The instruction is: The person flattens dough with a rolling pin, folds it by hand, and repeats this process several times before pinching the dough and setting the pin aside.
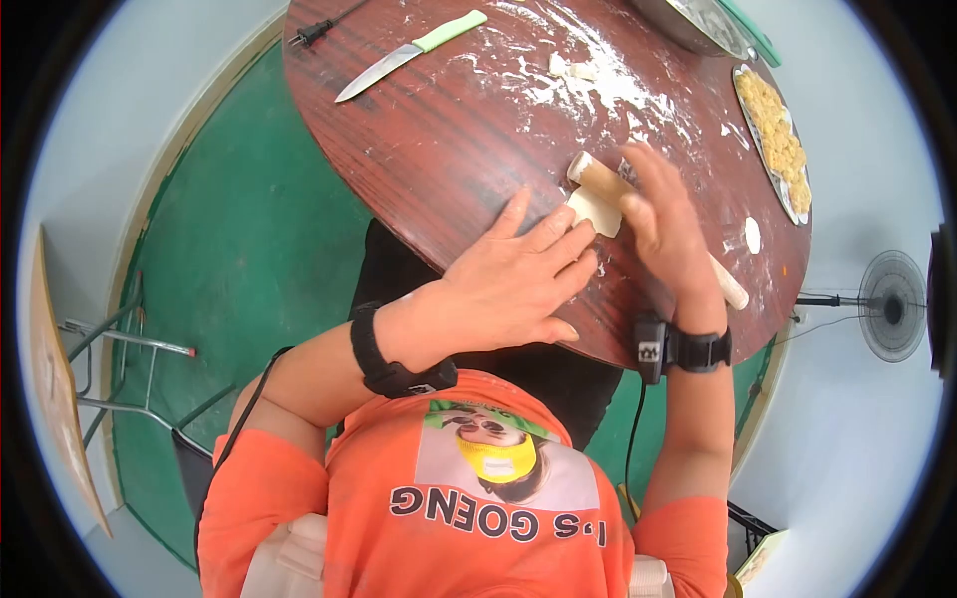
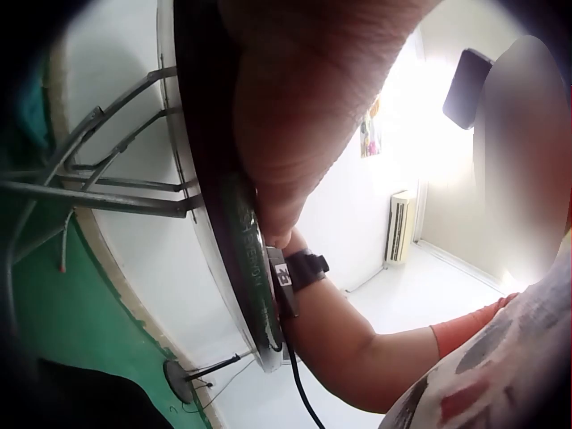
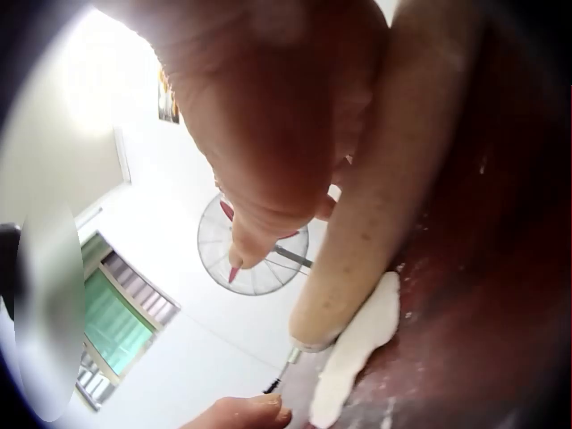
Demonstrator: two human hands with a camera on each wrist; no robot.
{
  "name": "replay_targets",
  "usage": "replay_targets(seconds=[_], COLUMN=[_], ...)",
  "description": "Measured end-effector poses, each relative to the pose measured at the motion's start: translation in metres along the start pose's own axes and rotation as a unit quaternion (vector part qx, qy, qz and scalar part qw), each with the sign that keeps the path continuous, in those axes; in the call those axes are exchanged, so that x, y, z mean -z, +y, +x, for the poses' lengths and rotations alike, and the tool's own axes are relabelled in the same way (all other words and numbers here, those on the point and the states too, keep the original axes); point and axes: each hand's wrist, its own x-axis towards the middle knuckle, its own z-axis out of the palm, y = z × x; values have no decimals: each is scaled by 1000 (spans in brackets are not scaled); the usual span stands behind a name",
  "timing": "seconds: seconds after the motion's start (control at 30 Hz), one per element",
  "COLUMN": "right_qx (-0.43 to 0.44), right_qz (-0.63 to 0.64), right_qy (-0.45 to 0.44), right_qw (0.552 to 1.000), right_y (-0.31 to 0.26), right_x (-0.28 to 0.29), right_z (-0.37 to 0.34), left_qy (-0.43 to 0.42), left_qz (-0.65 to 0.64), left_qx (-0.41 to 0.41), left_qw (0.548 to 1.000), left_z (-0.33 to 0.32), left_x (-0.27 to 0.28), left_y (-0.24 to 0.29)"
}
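Note:
A flattened piece of dough (image 1: 598, 211) lies on the dark red table partly under the wooden rolling pin (image 1: 731, 284). My left hand (image 1: 523, 271) reaches over the table edge with fingers spread, its fingertips at the near side of the dough. Fingers extended, my right hand (image 1: 663, 214) rests over the middle of the pin and hides part of it. Seen from the right wrist, the pin (image 3: 366, 206) runs beneath the palm, with the white dough (image 3: 357, 344) beside its end. The left wrist view shows mainly the left hand's underside.
A green-handled knife (image 1: 414, 55) and a black plug (image 1: 311, 33) lie at the far left. Flour and small dough pieces (image 1: 571, 68) mark the tabletop. On the right are a plate of yellow filling (image 1: 773, 135) and a white dough disc (image 1: 753, 235). A metal bowl (image 1: 698, 25) stands at the back.

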Motion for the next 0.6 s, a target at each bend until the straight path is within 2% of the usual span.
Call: replay_targets(seconds=[0.03,0.1,0.13,0.27,0.4,0.5,0.57,0.6], right_qx=[2,11,0,-58,-1,-66,-150,-146], right_qz=[-2,-185,-221,-127,-57,-77,-71,-81], right_qy=[0,-36,-34,-29,20,51,60,70], right_qw=[1000,982,975,990,998,993,984,983], right_y=[-7,-17,-11,9,16,8,3,2], right_x=[-3,-10,-13,-12,-7,1,10,11], right_z=[0,-1,2,19,7,-6,-14,-18], left_qy=[-8,-16,-22,-52,-37,-47,7,5], left_qz=[-7,-14,-14,-14,-8,-28,-42,-38], left_qx=[3,6,8,7,-2,-6,42,53], left_qw=[1000,1000,1000,998,999,999,998,998], left_z=[3,7,7,8,6,6,5,5], left_x=[-4,-7,-7,1,-1,-1,-2,-1], left_y=[2,2,2,4,3,2,1,0])
